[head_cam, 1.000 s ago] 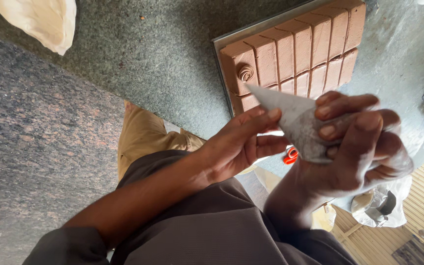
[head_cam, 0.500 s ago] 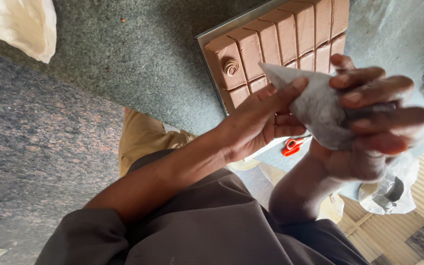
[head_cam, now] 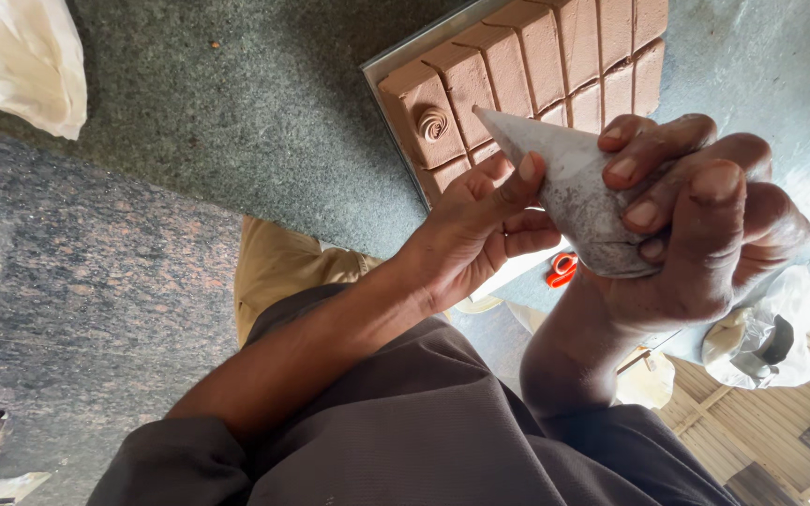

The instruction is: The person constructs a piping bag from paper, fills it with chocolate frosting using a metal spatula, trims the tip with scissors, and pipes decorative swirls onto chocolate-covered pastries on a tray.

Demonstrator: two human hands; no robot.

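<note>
The soft grey cone-shaped piping bag (head_cam: 578, 201) is in both hands, its pointed tip just above the metal tray of brown cut slab squares (head_cam: 555, 66). The right hand (head_cam: 705, 234) is closed tight around the fat back of the bag. The left hand (head_cam: 475, 234) is half open, its fingers steadying the bag near the tip. The bag looks squishy and light, best held at the fat end. Its back end is hidden behind the fingers. The tray is cut off at the top edge. It sits on the speckled grey stone bench (head_cam: 236, 122).
</note>
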